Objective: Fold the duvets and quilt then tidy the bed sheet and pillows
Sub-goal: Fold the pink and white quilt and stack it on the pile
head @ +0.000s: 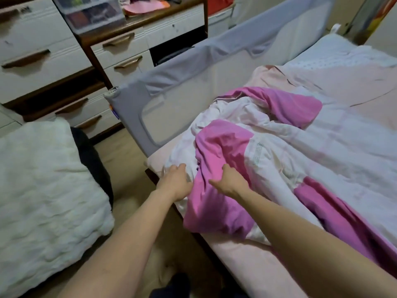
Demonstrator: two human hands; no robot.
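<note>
Two hands, left (pixel 175 181) and right (pixel 228 181), grip the duvet (pixel 217 151) beside a grey bed rail (pixel 171 87).

I see dim, soft indoor light with faint shadows — my wide lens bends the frame edges, and everything looks slightly blurred.

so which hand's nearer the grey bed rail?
Left. The left hand is at the duvet edge by the mattress corner, just below the grey bed rail; the right hand grips pink fabric further in.
</note>
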